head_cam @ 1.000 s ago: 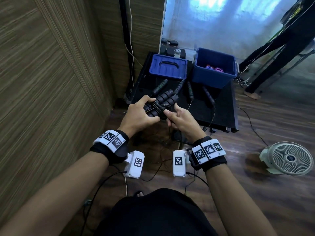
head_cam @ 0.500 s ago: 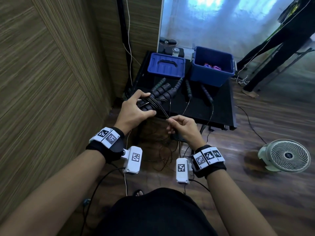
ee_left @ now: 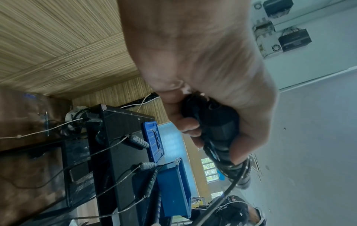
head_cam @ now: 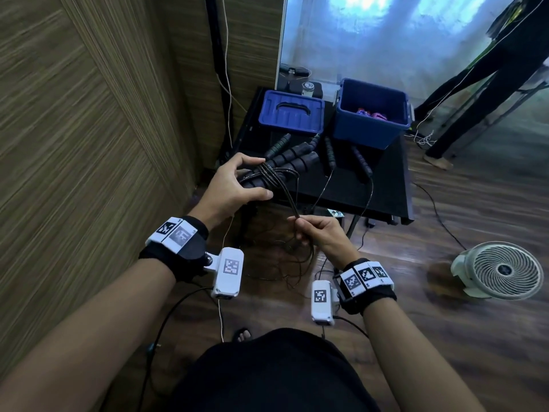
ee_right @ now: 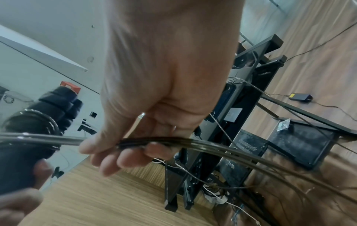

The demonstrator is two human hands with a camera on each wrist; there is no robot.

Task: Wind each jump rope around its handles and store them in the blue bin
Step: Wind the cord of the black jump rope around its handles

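The black bench (head_cam: 383,185) fills the centre of the head view, and at its far edge, upper right of centre, sits the open blue bin (head_cam: 371,126) with some colourful items already down inside. Beside it, to the left, lies the blue lid (head_cam: 292,114). In front of both, four more black jump-rope handles (head_cam: 329,150) lie on the bench, their thin cords trailing over the near edge toward the floor.

Now to the action at centre frame. The left hand (head_cam: 228,185) grips a pair of ribbed black handles (head_cam: 292,160) held side by side, thumb on top, the other fingers curled underneath. Their long axis runs from the palm up and to the right, pointing roughly at the bin. Several turns of dark rope (head_cam: 274,173) already cross the handles just past the knuckles.

Below and to the right, the right hand (head_cam: 322,236) pinches a bundle of rope strands (ee_right: 154,141) between thumb and curled fingers (ee_right: 108,159). The strands rise taut from that pinch, up and to the left, straight to the wrap. The slack hangs below in loose loops over the wooden floor.

The next turn looks like the right hand's job, carrying the rope across the handles' axis while the left holds firm. Plenty of rope looks left to wind.
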